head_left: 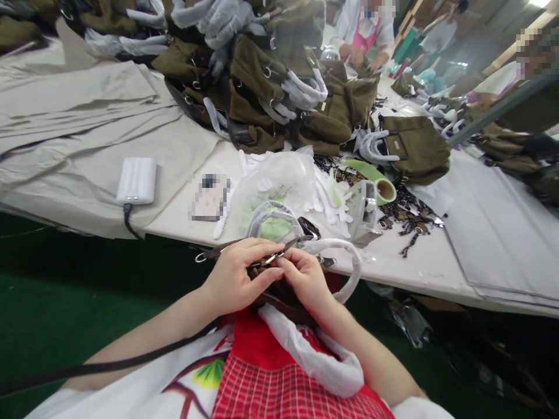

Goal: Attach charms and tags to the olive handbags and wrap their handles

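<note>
In the head view my left hand (240, 270) and my right hand (308, 279) meet at the table's front edge, over a dark bag close to my body. Between their fingertips is a dark strap with a silver metal clasp (274, 256). Both hands are closed, thumb and fingers pinching the strap from either side. A wrapped handle (317, 352) of the bag hangs over my red checked apron. Another white-wrapped handle (353, 269) curves out beside my right hand. A metal ring (200, 257) shows left of my left hand. My hands cover most of the bag.
Olive bags (257, 75) with wrapped handles are piled at the back. On the table (183, 230) lie a white power bank (137, 180), a phone (211, 198), a plastic bag (273, 180), a tape dispenser (364, 212) and dark patterned straps (410, 209). Other people work beyond.
</note>
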The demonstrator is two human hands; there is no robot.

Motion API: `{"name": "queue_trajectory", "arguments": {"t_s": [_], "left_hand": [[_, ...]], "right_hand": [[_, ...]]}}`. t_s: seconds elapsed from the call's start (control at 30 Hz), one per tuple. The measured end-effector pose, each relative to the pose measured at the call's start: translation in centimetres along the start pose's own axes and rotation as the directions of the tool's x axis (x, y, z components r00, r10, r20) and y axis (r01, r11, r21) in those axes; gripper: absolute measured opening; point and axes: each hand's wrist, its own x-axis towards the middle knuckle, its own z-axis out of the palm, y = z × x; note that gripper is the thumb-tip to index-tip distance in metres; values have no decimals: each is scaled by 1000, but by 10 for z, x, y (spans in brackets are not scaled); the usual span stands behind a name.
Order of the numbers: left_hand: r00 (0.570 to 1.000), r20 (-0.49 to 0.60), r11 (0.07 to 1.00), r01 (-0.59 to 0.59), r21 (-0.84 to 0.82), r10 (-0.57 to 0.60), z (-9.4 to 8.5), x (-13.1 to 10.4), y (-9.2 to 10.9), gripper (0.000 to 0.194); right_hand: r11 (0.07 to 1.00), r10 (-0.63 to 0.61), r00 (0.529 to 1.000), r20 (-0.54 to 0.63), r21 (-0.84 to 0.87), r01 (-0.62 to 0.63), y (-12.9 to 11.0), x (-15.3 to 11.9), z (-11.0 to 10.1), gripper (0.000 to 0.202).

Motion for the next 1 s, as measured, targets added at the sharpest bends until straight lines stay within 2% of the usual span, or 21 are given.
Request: {"name": "queue_trajectory", "arguments": {"t_s": [0.2, 0.3, 0.37, 0.43, 0.5, 0.53, 0.6, 0.67, 0.73, 0.87, 1.0], "left_hand": [[989, -86, 993, 119, 1, -119, 8, 2, 0, 23], [991, -88, 991, 105, 78, -99, 9, 3, -6, 25], [989, -132, 980, 84, 179, -61, 7, 3, -9, 27], [982, -188, 965, 70, 253, -22, 3, 5, -7, 28], [978, -208, 970, 60, 235, -10, -1, 7, -2, 28], [981, -189, 982, 68, 175, -35, -3, 9, 1, 28], [986, -88, 989, 136, -53, -140, -5, 14, 7, 31], [971, 65, 921, 240, -308, -231, -5, 18, 10, 33], [951, 185, 840, 306, -448, -247, -3, 22, 10, 30], [922, 276, 779, 378, -499, -271, 3, 24, 6, 26], [886, 342, 748, 451, -487, -312, 4, 21, 5, 21]], "right_hand": [[994, -50, 999, -18, -96, 48, 2, -2, 2, 23], [948, -155, 985, -76, -291, 126, 1, -9, 1, 11], [910, -236, 960, -150, -379, 165, 0, -14, -1, 17], [945, -197, 966, -168, -295, 141, 0, -20, -5, 13], [996, -67, 992, -105, -70, 60, 0, -23, -9, 12], [999, -17, 998, -65, 43, 20, 1, -24, -11, 16], [981, 23, 1000, 9, 191, -24, 1, -26, -14, 27], [972, 16, 999, 42, 234, -25, 1, -27, -16, 35], [976, 27, 1000, 9, 214, -28, 1, -28, -17, 32], [991, 63, 988, -141, 126, -45, 3, -26, -18, 26], [1000, 1, 987, -159, 26, 3, 5, -28, -21, 23]]}}
